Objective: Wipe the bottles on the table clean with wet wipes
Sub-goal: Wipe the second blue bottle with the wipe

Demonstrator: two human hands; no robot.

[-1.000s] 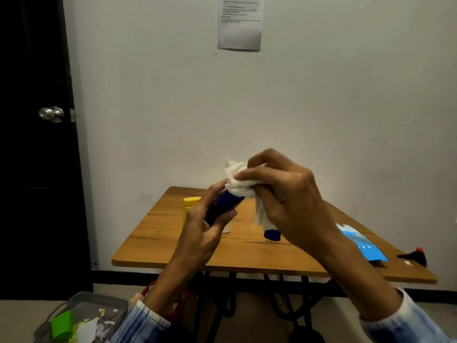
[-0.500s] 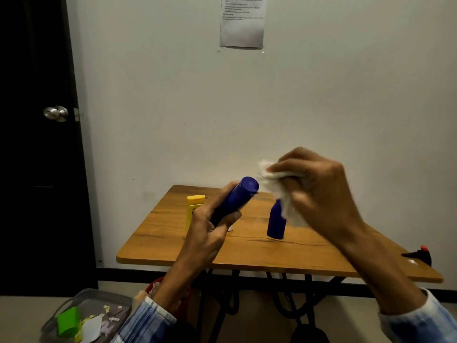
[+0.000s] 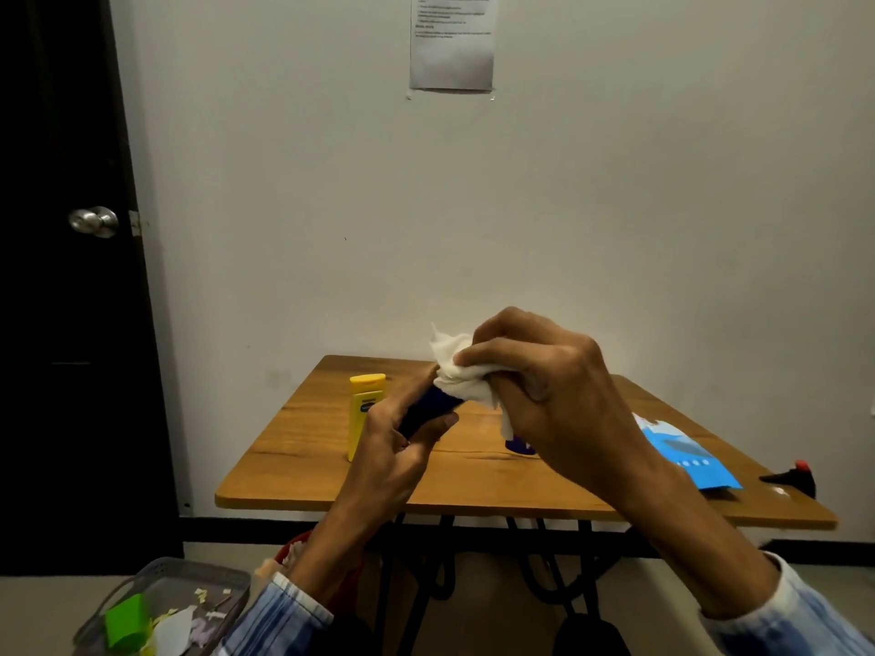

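Dark blue bottle, white wipe, yellow bottle, light blue packet, blue-and-white striped sleeves, brown wooden table

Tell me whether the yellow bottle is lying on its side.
No, the yellow bottle stands upright on the wooden table.

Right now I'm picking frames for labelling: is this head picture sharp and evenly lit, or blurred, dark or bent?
Head view: dim, flat light, no glare; the door is nearly black. Same view: the right hand and wipe look slightly soft, and the blue bottle in the left hand is very dark. The door's edge slants, likely from wide-lens distortion; the print on the paper is unreadable.
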